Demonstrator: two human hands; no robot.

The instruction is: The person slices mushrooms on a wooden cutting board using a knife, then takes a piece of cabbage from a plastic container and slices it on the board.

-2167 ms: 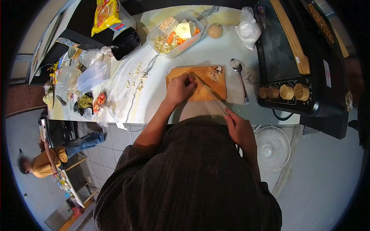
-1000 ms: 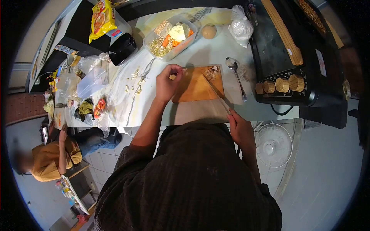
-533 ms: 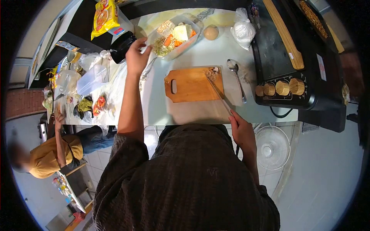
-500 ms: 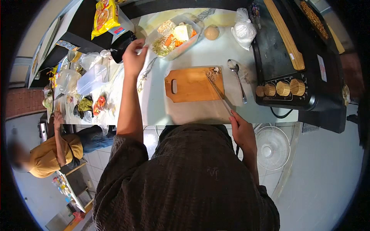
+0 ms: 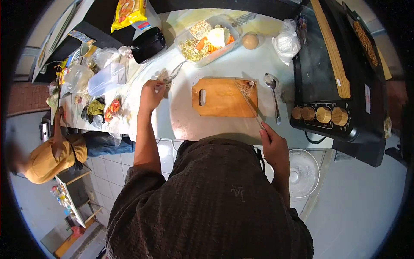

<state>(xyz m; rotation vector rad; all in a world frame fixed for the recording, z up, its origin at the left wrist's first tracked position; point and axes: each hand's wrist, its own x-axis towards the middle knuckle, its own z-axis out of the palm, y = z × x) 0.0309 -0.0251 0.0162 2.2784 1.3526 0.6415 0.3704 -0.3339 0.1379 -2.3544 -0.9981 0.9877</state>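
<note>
My right hand point(image 5: 274, 146) grips a knife point(image 5: 251, 105), its blade slanting over the right side of a wooden cutting board point(image 5: 215, 105). Small chopped brownish bits point(image 5: 246, 89) lie by the blade tip. Left of the board, my left hand point(image 5: 152, 96) is raised over the counter with fingers pinched. A small see-through, brownish thing point(image 5: 163, 77) shows at its fingertips, too blurred to name. Behind the board stands a clear plastic container point(image 5: 207, 60) with bean sprouts, carrot, a noodle block and a white piece. To the right of the board lies a spoon point(image 5: 274, 97).
An egg point(image 5: 250, 41) and a tied bag of white powder point(image 5: 286, 42) sit at the back. A black stove point(image 5: 321, 86) borders the right. Back left are a black bowl point(image 5: 148, 45) and a yellow packet point(image 5: 129, 15). Another person point(image 5: 51, 157) stands far left.
My left hand has come away from the black bowl, toward me. The knife stays on the board in my right hand. The whole view has shifted slightly.
</note>
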